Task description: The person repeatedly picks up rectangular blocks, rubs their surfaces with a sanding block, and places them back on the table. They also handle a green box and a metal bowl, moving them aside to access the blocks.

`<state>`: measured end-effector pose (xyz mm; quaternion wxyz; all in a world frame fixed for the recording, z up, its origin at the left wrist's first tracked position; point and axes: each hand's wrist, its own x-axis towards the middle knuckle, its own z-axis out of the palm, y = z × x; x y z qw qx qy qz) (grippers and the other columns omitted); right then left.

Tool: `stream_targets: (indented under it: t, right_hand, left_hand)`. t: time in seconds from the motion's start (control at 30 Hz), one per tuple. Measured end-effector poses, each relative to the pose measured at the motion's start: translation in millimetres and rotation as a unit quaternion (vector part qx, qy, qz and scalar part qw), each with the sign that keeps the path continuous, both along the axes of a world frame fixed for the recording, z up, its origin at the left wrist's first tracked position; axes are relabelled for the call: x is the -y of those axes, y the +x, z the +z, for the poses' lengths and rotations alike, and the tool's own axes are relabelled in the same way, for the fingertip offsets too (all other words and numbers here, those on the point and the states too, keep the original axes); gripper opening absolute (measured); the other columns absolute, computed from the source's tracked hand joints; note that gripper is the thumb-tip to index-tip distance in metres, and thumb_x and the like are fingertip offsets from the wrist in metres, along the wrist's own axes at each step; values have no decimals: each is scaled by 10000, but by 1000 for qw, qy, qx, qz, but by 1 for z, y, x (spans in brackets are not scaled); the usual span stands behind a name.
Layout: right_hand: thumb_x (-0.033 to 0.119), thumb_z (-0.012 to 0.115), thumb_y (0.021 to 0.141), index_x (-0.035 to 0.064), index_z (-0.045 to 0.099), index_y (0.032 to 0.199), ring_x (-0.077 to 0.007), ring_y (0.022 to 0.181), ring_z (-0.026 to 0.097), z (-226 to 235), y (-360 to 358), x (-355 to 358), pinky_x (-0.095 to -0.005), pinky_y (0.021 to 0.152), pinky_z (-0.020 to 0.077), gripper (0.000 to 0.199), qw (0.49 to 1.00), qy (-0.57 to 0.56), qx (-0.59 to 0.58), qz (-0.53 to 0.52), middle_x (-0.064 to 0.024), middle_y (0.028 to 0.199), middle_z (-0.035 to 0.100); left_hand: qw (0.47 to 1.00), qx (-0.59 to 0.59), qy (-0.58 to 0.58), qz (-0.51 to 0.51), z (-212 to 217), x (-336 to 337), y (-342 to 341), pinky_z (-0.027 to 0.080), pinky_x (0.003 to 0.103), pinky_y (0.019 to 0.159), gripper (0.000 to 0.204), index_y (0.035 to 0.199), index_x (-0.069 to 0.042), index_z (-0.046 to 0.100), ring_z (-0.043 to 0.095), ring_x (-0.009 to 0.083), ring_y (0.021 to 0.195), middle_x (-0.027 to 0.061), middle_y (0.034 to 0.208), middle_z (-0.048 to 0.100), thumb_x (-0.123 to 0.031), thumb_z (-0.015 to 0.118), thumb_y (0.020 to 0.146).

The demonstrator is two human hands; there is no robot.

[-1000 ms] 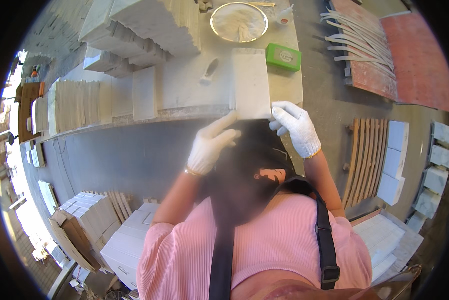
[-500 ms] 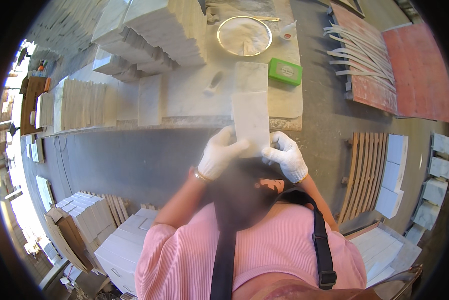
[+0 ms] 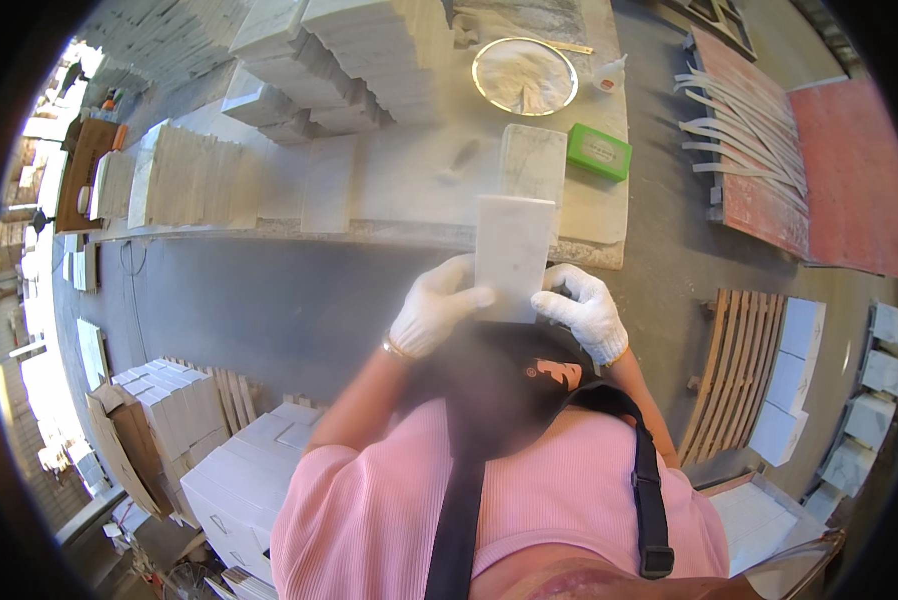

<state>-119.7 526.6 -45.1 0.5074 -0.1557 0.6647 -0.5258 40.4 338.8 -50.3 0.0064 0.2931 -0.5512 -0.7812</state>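
A pale marble tile [image 3: 514, 250] stands between my two gloved hands, held at its lower part in front of my dark apron. My left hand [image 3: 437, 305], in a white knit glove, grips the tile's left edge with the thumb on its face. On the opposite edge my right hand [image 3: 585, 312], gloved alike, pinches it with thumb and fingers. Just beyond, another marble piece [image 3: 532, 165] lies on the worktable [image 3: 419, 190]. To its right sits a green box [image 3: 599, 153]. A round dish [image 3: 524, 78] with whitish contents and a small white bottle [image 3: 609, 75] are farther back.
Stacked tiles [image 3: 204, 180] line the table's left side, with taller stacks [image 3: 369, 60] behind. White strips lie on a reddish board [image 3: 759, 190] at right. A wooden pallet [image 3: 734, 370] and white boxes [image 3: 794, 370] are below it. Cartons [image 3: 244, 475] stand at lower left.
The tile has come away from the marble piece on the table and now tilts up toward me, showing its top edge. Both hands keep hold of it. The whole view has shifted slightly.
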Motion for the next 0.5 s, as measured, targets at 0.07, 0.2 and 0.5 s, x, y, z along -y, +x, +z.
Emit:
stream_targets:
  t: [0.07,0.2,0.5]
  right_hand:
    - [177,682,942,22,684,1054,-120,809,614,1,-3,3,-280,750,507,192,1000,-15,-3,-20,-59,905,690]
    - [192,658,973,11,661,1100,-129,744,657,-1,-11,2,-259,664,525,221,995,-33,-40,-85,-87,899,707]
    - [216,649,980,0,657,1129,-136,736,663,-13,-18,-18,-261,638,518,263,990,-12,-31,-138,-95,903,709]
  left_hand:
    - [999,23,-40,1,-2,11,9,490,308,968,469,1310,50,595,621,163,1084,107,1223,676,-132,713,895]
    - [987,-13,-94,127,-2,56,39,484,299,976,454,1320,58,599,620,150,1090,98,1213,684,-146,684,923]
    - [932,95,-290,198,-16,185,67,484,282,905,435,1303,40,634,620,138,1001,97,1121,700,-230,604,963]
